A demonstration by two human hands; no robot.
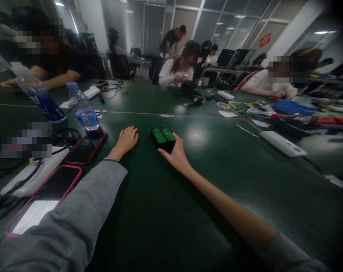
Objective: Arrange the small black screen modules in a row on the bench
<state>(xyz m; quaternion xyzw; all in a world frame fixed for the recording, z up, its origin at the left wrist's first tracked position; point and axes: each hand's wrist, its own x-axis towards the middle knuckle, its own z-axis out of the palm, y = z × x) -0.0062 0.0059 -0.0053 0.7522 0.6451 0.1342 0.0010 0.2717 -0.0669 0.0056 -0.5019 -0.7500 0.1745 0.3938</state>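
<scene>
My right hand [175, 155] is wrapped round the near end of a small black box [163, 138] with two green circuit boards on top, which rests on the dark green table [165, 211]. My left hand [126, 139] lies flat on the table a little to the left of the box, fingers stretched forward and holding nothing. A grey sleeve covers my left arm; my right forearm is bare.
Two phones lie at left: one in a red case [87, 147], one in a pink case [43, 200]. Two water bottles [83, 107] stand behind them. A white device [283, 143] and a heap of cables and parts [273, 111] lie at right. Other people sit around the table.
</scene>
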